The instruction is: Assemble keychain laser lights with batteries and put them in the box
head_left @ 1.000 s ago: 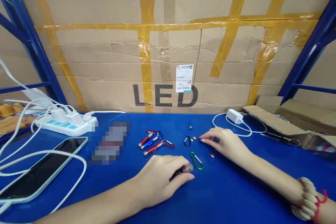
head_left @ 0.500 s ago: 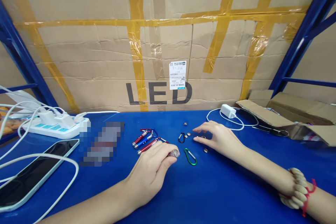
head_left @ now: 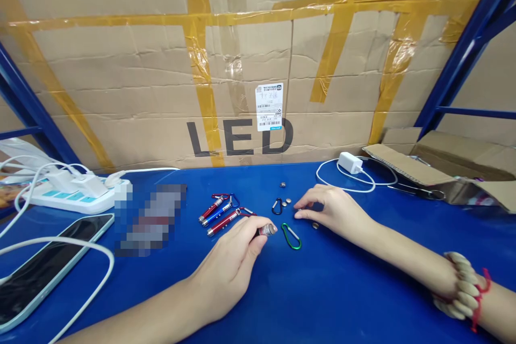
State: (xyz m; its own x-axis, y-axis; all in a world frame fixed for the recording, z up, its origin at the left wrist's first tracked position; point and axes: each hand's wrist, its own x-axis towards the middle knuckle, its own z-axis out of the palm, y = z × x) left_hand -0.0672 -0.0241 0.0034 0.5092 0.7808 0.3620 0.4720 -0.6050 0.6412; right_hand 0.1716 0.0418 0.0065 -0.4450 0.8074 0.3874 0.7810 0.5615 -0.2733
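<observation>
My left hand (head_left: 236, 258) is closed around a small torch barrel (head_left: 266, 230); only its silvery end pokes out past thumb and forefinger, the rest hidden. My right hand (head_left: 328, 207) pinches a tiny silvery piece, seemingly a button cell (head_left: 299, 211), between thumb and fingertip just above the table. More button cells (head_left: 315, 225) lie around that hand. Between the hands are a green carabiner (head_left: 291, 236) and a black carabiner (head_left: 277, 206). Beyond my left hand rest a long red torch (head_left: 223, 223), a blue torch (head_left: 217, 215) and a shorter red torch (head_left: 210, 209), with carabiners attached.
On the left are a phone (head_left: 52, 269), white cables and a power strip (head_left: 84, 199), beside a pixelated patch. A white charger (head_left: 350, 163) with its cable lies at the back right, near an open cardboard box (head_left: 463, 164). A large taped carton (head_left: 250, 64) stands behind.
My right hand's fingers have closed from apart into a pinch, and the button cell beneath them no longer lies there. My left hand keeps the torch, its end slightly more exposed. The view has shifted slightly.
</observation>
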